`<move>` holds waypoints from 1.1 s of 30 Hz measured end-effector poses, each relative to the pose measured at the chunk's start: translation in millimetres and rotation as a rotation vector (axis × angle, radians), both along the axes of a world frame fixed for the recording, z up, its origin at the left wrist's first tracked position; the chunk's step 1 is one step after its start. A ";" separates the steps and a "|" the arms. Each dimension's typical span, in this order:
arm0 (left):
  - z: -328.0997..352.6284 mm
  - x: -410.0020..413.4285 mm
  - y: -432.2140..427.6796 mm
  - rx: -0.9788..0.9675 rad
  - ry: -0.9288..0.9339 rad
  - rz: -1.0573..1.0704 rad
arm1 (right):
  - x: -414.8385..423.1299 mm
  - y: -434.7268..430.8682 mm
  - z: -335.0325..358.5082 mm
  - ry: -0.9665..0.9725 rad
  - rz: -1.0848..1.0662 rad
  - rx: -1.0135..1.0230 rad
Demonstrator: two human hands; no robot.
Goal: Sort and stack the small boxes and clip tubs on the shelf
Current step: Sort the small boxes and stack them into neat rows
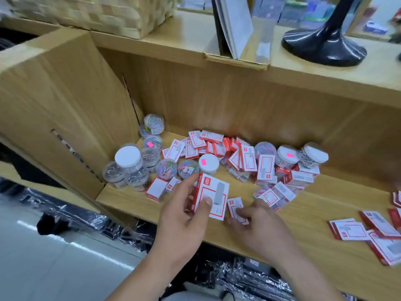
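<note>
On the wooden shelf (303, 216), scattered small boxes (217, 146).

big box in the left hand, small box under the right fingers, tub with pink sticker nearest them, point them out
big box (217, 193), head view, on its white front face
small box (235, 203), head view, on its uncovered far end
tub with pink sticker (211, 160), head view, on its white lid

Up to my left sits a woven basket (91, 11), pale and chequered. Farther right, a clear holder (258, 40) keeps grey booklets (234, 25) upright. Near it stands a glossy black base (323, 46), perhaps a lamp's, its top cut off. Down below I see dark plastic-wrapped goods (121, 231) and pale floor (43, 257).
</note>
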State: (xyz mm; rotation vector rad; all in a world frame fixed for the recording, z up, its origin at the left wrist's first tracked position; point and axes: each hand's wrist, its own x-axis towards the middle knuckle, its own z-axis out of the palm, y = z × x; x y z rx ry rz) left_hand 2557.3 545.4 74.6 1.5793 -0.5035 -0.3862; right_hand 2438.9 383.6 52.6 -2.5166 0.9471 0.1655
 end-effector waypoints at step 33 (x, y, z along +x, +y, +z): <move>-2.6 -199.7 -216.0 0.167 0.222 -0.681 | -180.8 -206.7 52.4 0.132 -0.384 -0.472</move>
